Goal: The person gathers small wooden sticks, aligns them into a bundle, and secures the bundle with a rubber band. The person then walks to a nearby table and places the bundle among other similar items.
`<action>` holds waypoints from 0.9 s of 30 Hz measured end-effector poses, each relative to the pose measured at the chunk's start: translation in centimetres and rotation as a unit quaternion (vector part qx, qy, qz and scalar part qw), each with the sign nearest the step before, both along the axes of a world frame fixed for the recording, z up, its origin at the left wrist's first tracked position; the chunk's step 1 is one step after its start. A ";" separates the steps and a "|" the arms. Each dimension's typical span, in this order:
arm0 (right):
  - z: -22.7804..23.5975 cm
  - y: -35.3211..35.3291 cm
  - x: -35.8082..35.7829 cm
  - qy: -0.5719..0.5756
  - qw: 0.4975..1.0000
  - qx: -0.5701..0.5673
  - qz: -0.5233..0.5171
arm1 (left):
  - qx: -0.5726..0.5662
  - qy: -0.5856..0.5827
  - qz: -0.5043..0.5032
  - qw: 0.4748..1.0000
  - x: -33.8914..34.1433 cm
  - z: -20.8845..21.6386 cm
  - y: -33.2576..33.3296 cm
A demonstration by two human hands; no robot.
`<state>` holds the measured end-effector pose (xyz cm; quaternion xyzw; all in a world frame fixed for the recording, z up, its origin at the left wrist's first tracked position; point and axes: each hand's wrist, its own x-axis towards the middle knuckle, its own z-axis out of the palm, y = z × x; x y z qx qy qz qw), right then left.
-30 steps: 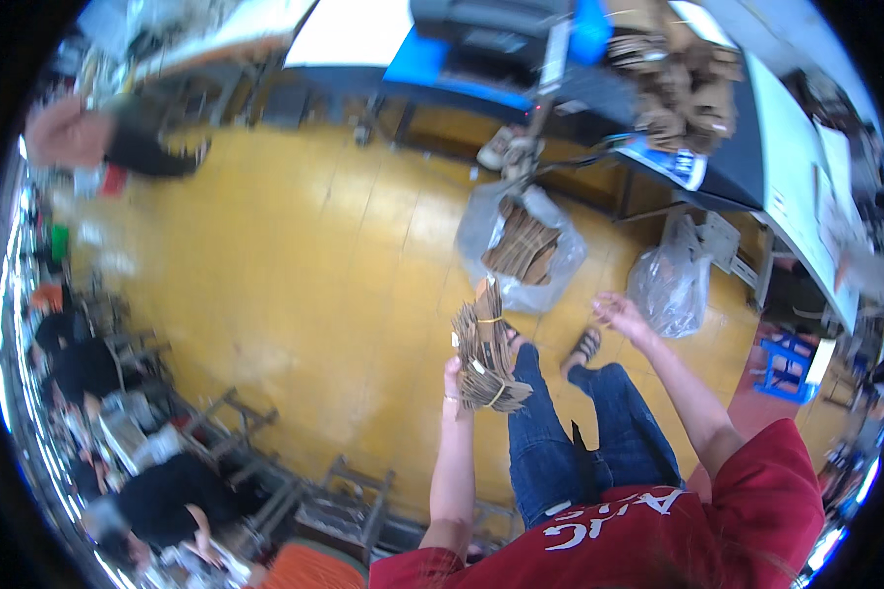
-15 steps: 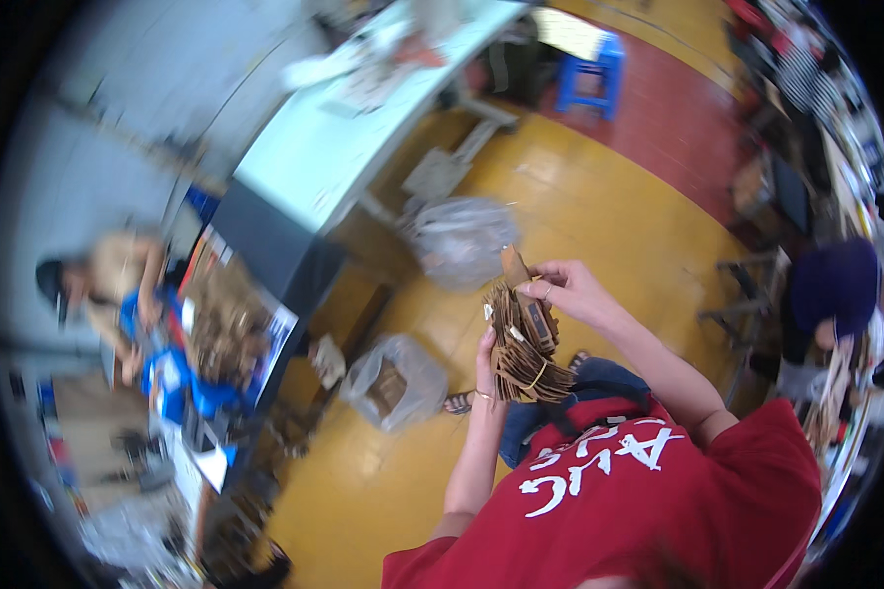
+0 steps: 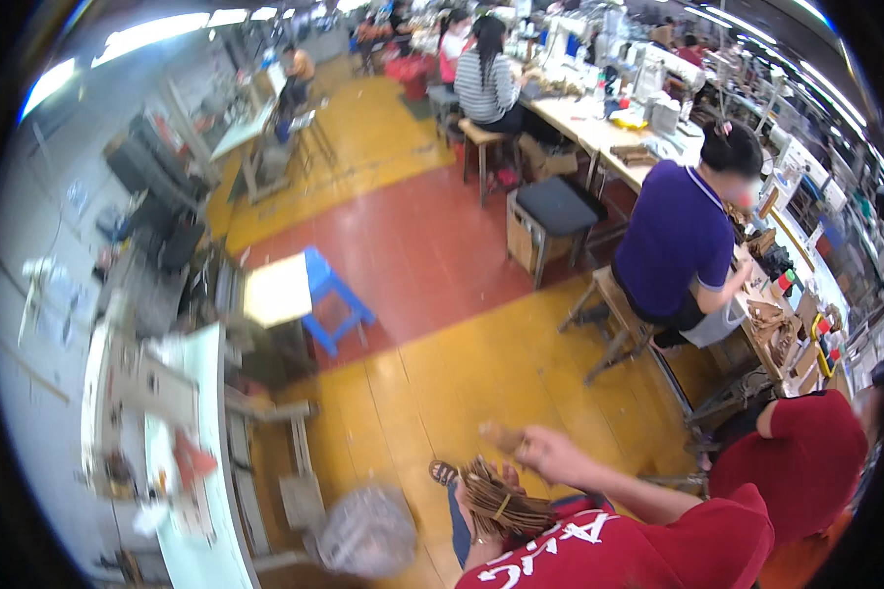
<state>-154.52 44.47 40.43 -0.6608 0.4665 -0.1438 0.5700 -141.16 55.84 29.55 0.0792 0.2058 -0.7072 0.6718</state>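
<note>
A thick bundle of thin brown strips (image 3: 506,506), bound with a light band, rests in my left hand (image 3: 477,543) in front of my red shirt. The strips mostly hide that hand, though its fingers wrap round them. Just right of the bundle, my right hand (image 3: 552,455) is raised and closed on a brown flat piece (image 3: 501,436). This piece sticks out to the left past my fingertips, apart from the bundle, and is blurred.
At left stands a sewing machine (image 3: 147,383) on a pale green table (image 3: 201,442), with a plastic bag (image 3: 368,530) beside it. A blue stool (image 3: 334,299) lies ahead. Right, a person in purple (image 3: 673,236) sits at a long workbench; a person in red (image 3: 791,461) is close by.
My view has swung up and right toward the workbenches. The right hand has moved away from the bundle with the brown piece, while the left still holds the bundle.
</note>
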 end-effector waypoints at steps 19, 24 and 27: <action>-2.7 -52.4 25.0 -0.195 0.962 0.110 -0.157 | -0.009 -0.259 -0.179 0.949 27.4 0.3 -63.1; -4.1 -76.1 30.1 -0.320 0.881 0.339 -0.086 | -0.021 -0.156 -0.156 0.975 35.1 3.1 -81.8; -3.4 -88.6 34.2 -0.367 0.837 0.405 -0.021 | -0.193 -0.143 -0.101 0.966 40.8 5.4 -91.6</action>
